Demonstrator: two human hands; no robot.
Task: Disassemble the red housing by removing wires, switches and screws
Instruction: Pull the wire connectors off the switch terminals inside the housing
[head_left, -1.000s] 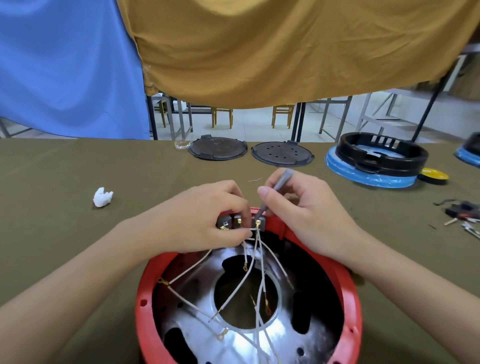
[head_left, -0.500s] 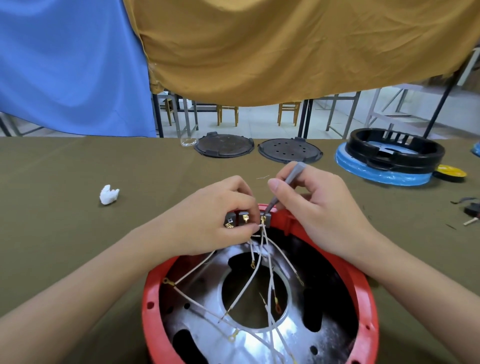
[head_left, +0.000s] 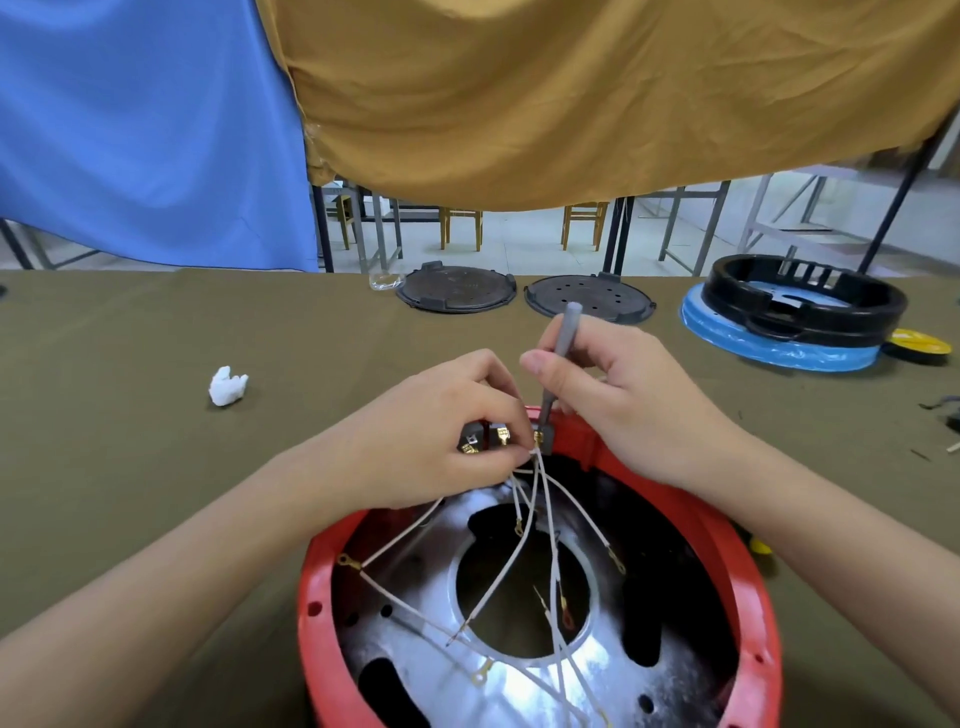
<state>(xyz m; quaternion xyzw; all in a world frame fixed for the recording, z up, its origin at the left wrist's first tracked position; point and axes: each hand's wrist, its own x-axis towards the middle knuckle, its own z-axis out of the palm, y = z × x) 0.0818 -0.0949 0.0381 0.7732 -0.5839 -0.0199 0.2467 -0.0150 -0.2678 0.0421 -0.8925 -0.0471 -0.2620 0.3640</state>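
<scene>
An olive cloth (head_left: 130, 467) covers the table, matte and slightly creased. Behind it hang a blue sheet (head_left: 145, 124) on the left and a mustard sheet (head_left: 597, 93) on the right; under their hems show metal table legs and wooden chairs (head_left: 462, 226) on a pale floor.

Along the far edge lie 2 flat round black discs (head_left: 457, 289), the right one pierced with holes. Far right sits a black plastic ring (head_left: 805, 296) on a blue base (head_left: 769, 348), with a yellow lid (head_left: 919, 344) beside it. A crumpled white wad (head_left: 227, 385) lies to the left.

The red housing (head_left: 748, 597) sits at the near centre, a glossy round plastic shell with small holes in its rim. Inside is a shiny metal plate (head_left: 467, 670) with a large round opening, and thin white wires (head_left: 540, 519) with brass end lugs fan across it.

The left hand (head_left: 441, 441) curls its fingers around small black switches (head_left: 485, 439) with brass tabs at the housing's far rim, where the wires gather. The right hand (head_left: 623, 400) pinches a slim grey tool (head_left: 563, 338), its tip down at a black switch on the rim.
</scene>
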